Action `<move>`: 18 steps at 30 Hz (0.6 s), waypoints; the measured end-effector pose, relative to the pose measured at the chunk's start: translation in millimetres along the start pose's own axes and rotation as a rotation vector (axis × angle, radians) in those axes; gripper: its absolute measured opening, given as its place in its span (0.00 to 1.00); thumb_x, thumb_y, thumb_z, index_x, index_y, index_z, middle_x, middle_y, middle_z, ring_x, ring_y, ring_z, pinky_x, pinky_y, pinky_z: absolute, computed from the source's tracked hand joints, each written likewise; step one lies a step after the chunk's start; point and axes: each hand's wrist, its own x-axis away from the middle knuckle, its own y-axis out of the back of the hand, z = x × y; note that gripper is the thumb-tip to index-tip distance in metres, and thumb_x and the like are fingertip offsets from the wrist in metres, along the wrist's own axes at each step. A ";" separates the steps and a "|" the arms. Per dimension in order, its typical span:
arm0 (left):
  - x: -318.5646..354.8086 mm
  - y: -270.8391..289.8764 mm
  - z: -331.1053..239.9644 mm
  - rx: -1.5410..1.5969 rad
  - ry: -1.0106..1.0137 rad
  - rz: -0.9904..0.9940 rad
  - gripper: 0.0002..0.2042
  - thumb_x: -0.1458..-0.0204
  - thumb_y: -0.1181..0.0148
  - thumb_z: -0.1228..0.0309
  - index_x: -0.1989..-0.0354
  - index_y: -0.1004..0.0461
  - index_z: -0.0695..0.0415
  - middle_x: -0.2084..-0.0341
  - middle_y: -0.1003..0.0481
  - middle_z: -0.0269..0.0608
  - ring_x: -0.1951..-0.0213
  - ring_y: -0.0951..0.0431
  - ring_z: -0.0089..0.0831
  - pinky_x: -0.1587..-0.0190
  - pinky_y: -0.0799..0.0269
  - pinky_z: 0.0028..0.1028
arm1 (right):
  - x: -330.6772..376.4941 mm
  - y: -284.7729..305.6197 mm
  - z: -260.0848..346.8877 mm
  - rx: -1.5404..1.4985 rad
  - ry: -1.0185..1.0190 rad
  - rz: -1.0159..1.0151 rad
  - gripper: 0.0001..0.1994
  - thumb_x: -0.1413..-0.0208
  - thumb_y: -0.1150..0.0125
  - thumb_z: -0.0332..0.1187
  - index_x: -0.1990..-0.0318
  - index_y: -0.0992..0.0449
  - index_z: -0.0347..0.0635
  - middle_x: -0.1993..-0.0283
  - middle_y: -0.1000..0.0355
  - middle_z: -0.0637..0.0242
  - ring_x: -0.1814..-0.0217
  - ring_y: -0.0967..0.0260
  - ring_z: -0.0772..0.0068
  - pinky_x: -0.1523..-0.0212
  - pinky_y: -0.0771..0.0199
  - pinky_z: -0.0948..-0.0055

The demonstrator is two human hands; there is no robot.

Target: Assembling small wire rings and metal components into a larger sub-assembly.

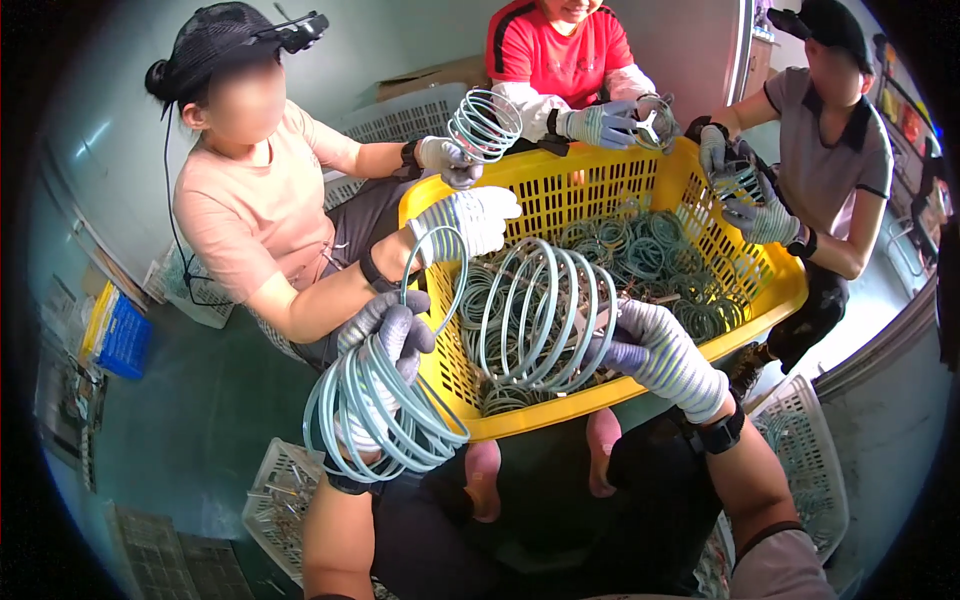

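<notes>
My left hand (392, 332), in a striped glove with grey fingertips, is closed on a single pale grey-green ring (462, 262) that stands up from its fingers. Around that hand and wrist hangs a bunch of similar rings (385, 425). On the other side, my gloved right hand (665, 360) grips the right edge of a coil of several loops (545, 315), held above the yellow basket (590, 408). Whether these loops are joined or separate I cannot tell. Inside the basket lie many more rings (640, 245), heaped and tangled.
Three people stand or sit around the basket. At left a co-worker's gloved hand (465, 222) reaches over the rim close to my left hand; another holds a coil (485, 125). White crates (275, 500) flank my legs, and a blue-and-yellow box (120, 335) stands at far left.
</notes>
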 end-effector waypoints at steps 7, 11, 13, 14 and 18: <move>1.4 -17.5 -9.0 -0.145 0.130 -0.069 0.08 0.42 0.49 0.74 0.58 0.27 0.62 0.81 0.27 0.33 0.86 0.37 0.11 0.84 0.45 0.10 | -5.6 11.2 -18.0 0.311 0.005 0.080 0.09 0.44 0.40 0.33 0.67 0.29 0.36 0.75 0.33 0.73 0.69 0.42 0.87 0.64 0.34 0.79; 4.4 -24.8 -3.9 -0.230 0.023 0.001 0.06 0.45 0.45 0.78 0.61 0.25 0.64 0.71 0.24 0.37 0.73 0.28 0.17 0.72 0.33 0.15 | -6.7 15.6 -13.6 0.319 -0.038 0.057 0.09 0.43 0.41 0.33 0.68 0.31 0.36 0.77 0.39 0.74 0.71 0.46 0.85 0.67 0.36 0.79; 1.3 -19.4 6.4 -0.171 -0.036 0.045 0.06 0.46 0.45 0.78 0.61 0.25 0.64 0.67 0.23 0.38 0.73 0.29 0.19 0.69 0.31 0.18 | -7.5 16.3 -14.6 0.325 -0.027 0.038 0.10 0.44 0.41 0.33 0.68 0.31 0.36 0.77 0.39 0.75 0.71 0.46 0.85 0.67 0.36 0.80; 1.6 -19.9 4.4 -0.173 -0.035 0.042 0.06 0.46 0.45 0.78 0.61 0.25 0.64 0.67 0.23 0.38 0.73 0.29 0.19 0.69 0.31 0.18 | -7.5 15.4 -15.1 0.330 -0.020 0.026 0.10 0.44 0.41 0.33 0.68 0.31 0.35 0.77 0.40 0.75 0.72 0.46 0.86 0.67 0.36 0.80; 2.7 -18.8 0.3 -0.239 -0.053 0.054 0.07 0.46 0.44 0.78 0.60 0.25 0.64 0.66 0.23 0.40 0.72 0.28 0.20 0.68 0.31 0.18 | -7.2 12.8 -12.9 0.270 -0.029 0.033 0.10 0.44 0.40 0.33 0.68 0.31 0.34 0.77 0.39 0.76 0.71 0.46 0.87 0.68 0.36 0.81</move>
